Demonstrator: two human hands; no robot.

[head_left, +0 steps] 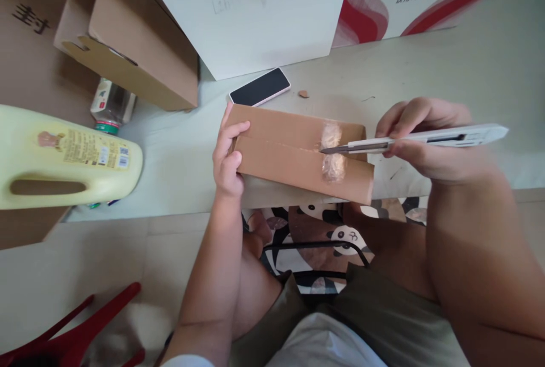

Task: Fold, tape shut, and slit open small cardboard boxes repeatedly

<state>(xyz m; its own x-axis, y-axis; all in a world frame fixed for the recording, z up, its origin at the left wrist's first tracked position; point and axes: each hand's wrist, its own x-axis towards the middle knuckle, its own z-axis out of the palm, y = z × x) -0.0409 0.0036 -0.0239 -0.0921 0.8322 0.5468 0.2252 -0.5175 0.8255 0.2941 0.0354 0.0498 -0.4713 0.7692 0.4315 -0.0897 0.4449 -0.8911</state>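
My left hand (229,157) grips the left end of a small brown cardboard box (281,148), fingers wrapped round its edge. A seam runs along the top of the box. Near the right end, a strip of clear tape (332,168) crosses that seam. My right hand (426,134) is closed on a white utility knife (451,136) with its blade out. The blade points left, its tip at the seam by the tape; whether it touches or has cut in I cannot tell. Just behind the box lies a phone (259,88) with a dark screen.
A white box (255,9) and a red-and-white carton (374,9) stand at the back. On the left are a cardboard carton (140,32), a clear bottle (111,103) and a yellow jug (72,157). Below left is a red stool (85,330). A brown scrap (304,94) lies on the table (481,72).
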